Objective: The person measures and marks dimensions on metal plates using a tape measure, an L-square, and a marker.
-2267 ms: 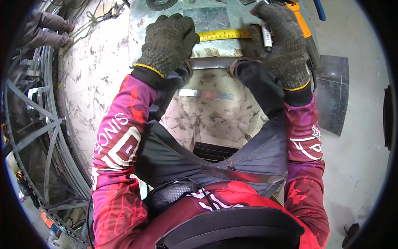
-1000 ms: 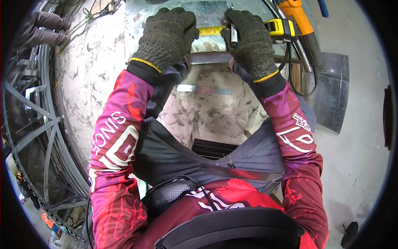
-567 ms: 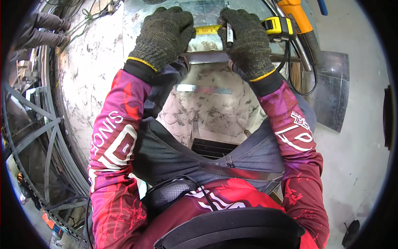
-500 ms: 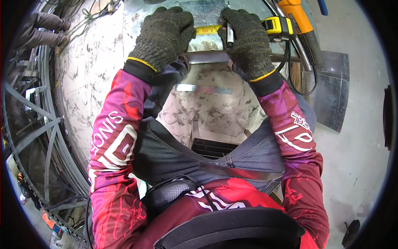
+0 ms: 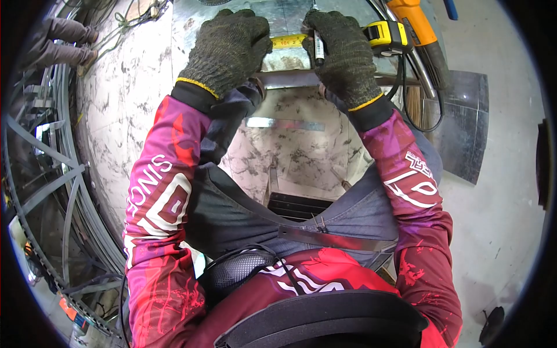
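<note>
A yellow tape blade [image 5: 288, 42] lies across a grey metal sheet [image 5: 281, 17] between my hands. My left hand [image 5: 231, 49], in a dark knit glove, is closed on the blade's left part. My right hand [image 5: 342, 55], gloved too, has its fingers closed around a white and black marker [image 5: 319, 47], whose tip points away from me onto the sheet. Just right of that hand sits the yellow and black tape case [image 5: 387, 37]; the blade between it and the hand is hidden by the glove.
An orange-handled tool [image 5: 415, 22] with a black cable lies at the right. Dark tiles [image 5: 458, 127] rest on the floor beyond. Curved metal frames [image 5: 69, 174] stand at the left. Another person's legs [image 5: 68, 43] show at upper left. A metal strip [image 5: 284, 124] lies below the sheet.
My right hand and the marker have shifted slightly left, and the tape case has moved slightly left too. My left hand has barely moved.
</note>
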